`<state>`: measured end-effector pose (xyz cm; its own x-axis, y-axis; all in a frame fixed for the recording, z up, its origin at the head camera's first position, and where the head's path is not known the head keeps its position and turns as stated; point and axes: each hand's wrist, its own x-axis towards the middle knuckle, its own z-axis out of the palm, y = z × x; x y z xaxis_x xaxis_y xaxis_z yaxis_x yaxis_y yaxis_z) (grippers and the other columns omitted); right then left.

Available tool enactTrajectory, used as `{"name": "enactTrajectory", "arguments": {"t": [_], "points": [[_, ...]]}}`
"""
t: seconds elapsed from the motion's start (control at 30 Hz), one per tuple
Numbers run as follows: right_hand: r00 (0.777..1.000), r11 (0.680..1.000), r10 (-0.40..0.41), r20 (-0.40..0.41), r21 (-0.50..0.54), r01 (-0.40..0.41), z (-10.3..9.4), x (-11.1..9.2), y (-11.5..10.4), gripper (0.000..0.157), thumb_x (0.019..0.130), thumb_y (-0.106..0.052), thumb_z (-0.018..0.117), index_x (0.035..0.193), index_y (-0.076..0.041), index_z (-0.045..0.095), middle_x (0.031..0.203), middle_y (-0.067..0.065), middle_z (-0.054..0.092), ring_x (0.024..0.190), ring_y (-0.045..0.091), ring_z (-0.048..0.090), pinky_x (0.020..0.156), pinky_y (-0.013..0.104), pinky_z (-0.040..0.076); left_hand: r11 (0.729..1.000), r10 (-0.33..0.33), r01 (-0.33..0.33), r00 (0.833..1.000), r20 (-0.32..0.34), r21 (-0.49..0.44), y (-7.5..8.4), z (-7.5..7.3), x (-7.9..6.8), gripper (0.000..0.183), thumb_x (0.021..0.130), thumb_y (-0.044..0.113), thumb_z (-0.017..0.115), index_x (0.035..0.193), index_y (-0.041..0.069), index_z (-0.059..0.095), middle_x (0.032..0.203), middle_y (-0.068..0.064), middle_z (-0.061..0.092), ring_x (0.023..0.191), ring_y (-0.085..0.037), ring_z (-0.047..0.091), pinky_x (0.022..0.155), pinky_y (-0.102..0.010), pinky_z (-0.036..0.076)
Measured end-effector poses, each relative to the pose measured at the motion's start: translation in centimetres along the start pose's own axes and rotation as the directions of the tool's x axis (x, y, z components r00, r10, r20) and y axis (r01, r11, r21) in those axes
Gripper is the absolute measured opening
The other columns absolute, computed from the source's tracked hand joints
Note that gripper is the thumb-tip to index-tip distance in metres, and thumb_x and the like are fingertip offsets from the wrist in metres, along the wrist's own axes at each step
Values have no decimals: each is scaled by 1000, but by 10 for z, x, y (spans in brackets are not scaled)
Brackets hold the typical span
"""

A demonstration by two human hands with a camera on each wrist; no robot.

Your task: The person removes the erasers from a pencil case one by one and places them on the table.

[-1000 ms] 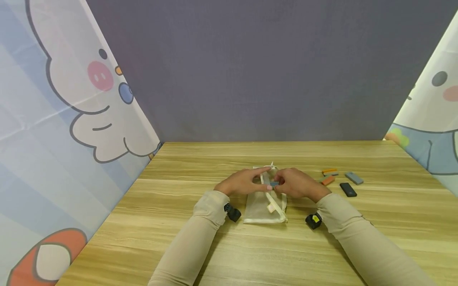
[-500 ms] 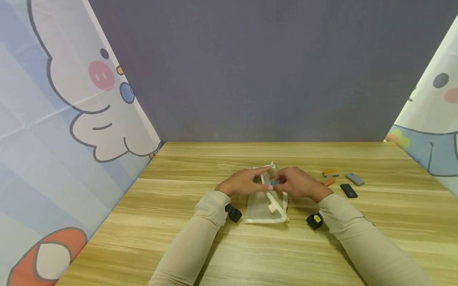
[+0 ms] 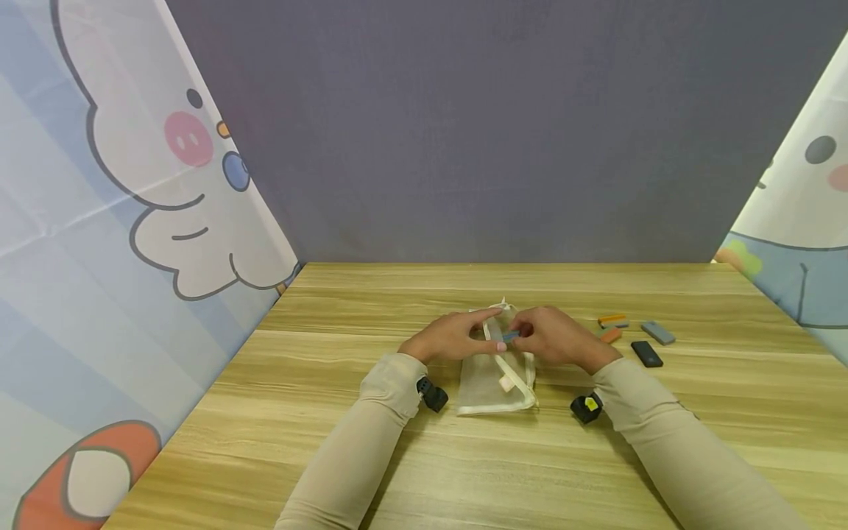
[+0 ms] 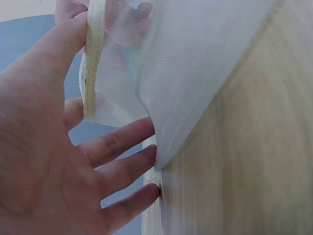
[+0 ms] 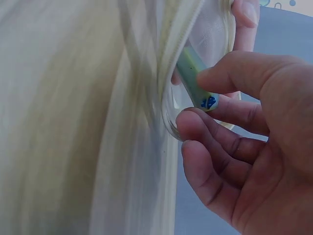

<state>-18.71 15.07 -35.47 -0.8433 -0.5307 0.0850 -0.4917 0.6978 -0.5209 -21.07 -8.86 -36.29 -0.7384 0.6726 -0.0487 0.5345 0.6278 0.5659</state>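
Note:
A pale mesh zip bag [image 3: 489, 386] lies on the table with its mouth spread. My left hand [image 3: 453, 337] holds the zip edge [image 4: 94, 63] at the mouth with thumb and index finger, while its other fingers [image 4: 124, 169] touch the mesh from outside. At the opening, my right hand [image 3: 551, 337] pinches a small bluish-green stick [image 5: 194, 76] between thumb and fingers. A dark-blue mark shows on the stick's near end; its far end points into the bag. What else the bag contains cannot be made out.
To the right lie several small flat pieces: an orange-and-grey one [image 3: 612, 320], another orange one [image 3: 610, 335], a grey one [image 3: 658, 332] and a black one [image 3: 646, 354]. The wooden table [image 3: 331, 353] meets a dark grey panel [image 3: 464, 147] at its back edge.
My right hand has shifted slightly right and away from me with the stick, which shows a little more at the bag's mouth. The left hand keeps its hold.

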Motion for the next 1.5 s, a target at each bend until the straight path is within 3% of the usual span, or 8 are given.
{"name": "enactTrajectory", "arguments": {"t": [0.4, 0.6, 0.77, 1.0, 1.17, 1.37, 1.5], "points": [[1000, 1000, 22, 10, -14, -22, -18, -5, 1, 18, 93, -13, 67, 108, -4, 73, 92, 0, 72, 82, 14, 66, 75, 41, 55, 1000, 20, -20, 1000, -7, -16, -1, 0, 4, 78, 91, 66, 61, 158, 39, 31, 98, 7, 60, 79, -12, 56, 71, -31, 47], [998, 998, 61, -1, 5, -61, -24, -6, 4, 18, 93, -14, 66, 106, -4, 72, 85, -3, 69, 71, 12, 61, 66, 35, 50, 1000, 20, -20, 1000, -9, 15, 0, -1, 4, 80, 90, 67, 60, 158, 39, 30, 103, 8, 59, 83, -12, 56, 73, -33, 47], [998, 998, 62, -21, 9, -62, -26, -6, 3, 21, 94, -16, 66, 109, -3, 71, 87, -2, 69, 75, 12, 62, 68, 35, 51, 1000, 19, -19, 1000, -12, 24, 2, -1, 4, 80, 90, 68, 59, 158, 40, 29, 106, 9, 59, 87, -10, 57, 76, -33, 47], [996, 996, 72, -54, 65, -68, -31, -9, -1, 20, 96, -18, 66, 110, -4, 70, 88, 0, 67, 76, 15, 60, 67, 36, 50, 999, 24, -24, 1000, -4, 33, 4, 0, 7, 81, 90, 69, 59, 158, 40, 29, 89, 2, 60, 67, -11, 50, 64, -29, 44], [995, 996, 57, -86, 79, -50, -34, -12, -2, 18, 97, -19, 66, 108, -5, 70, 88, -1, 67, 75, 15, 60, 66, 35, 49, 998, 25, -25, 1000, 0, 53, 6, 1, 9, 81, 90, 68, 59, 159, 38, 29, 88, 4, 62, 68, -10, 54, 65, -29, 46], [992, 995, 71, -105, 82, -62, -36, -16, -1, 19, 98, -19, 66, 110, -5, 69, 88, -1, 66, 74, 15, 60, 65, 35, 49, 998, 19, -19, 1000, -3, 65, 6, 3, 8, 79, 91, 68, 59, 158, 39, 30, 99, 8, 62, 81, -9, 58, 75, -31, 48], [990, 995, 68, -127, 75, -59, -37, -15, 0, 19, 97, -18, 66, 110, -4, 70, 88, 0, 67, 75, 15, 60, 66, 35, 50, 999, 17, -16, 1000, -13, 52, 4, 1, 7, 77, 91, 67, 59, 157, 38, 33, 97, 8, 62, 79, -9, 58, 73, -31, 49]]}}
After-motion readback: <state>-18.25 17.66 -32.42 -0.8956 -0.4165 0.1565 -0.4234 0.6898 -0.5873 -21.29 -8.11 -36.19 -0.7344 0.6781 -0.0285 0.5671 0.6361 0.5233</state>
